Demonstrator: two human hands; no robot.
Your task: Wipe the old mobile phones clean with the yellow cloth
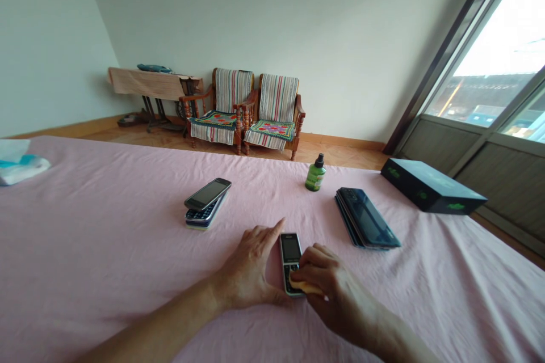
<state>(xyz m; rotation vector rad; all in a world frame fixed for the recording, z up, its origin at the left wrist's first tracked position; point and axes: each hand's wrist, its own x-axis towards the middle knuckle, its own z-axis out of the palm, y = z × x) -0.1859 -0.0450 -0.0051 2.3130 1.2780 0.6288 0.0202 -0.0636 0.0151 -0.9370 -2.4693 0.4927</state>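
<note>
A small keypad phone (291, 249) lies face up on the pink cloth (149, 272), its screen toward the far side. Around its left side curves my left hand (251, 266), thumb and fingers spread apart, the thumb close to the phone's bottom edge. My right hand (326, 281) is closed on a yellow cloth (304, 285), which it presses on the keypad and covers part of the keys. To the left, several phones (208, 195) are piled at an angle. A stack of larger dark phones (366, 218) lies to the right.
A green spray bottle (315, 174) stands beyond the phones. At the far right edge sits a black box (432, 186), and at the far left a tissue pack (23, 167). Two wooden chairs (272, 105) and a covered side table (149, 84) stand by the wall.
</note>
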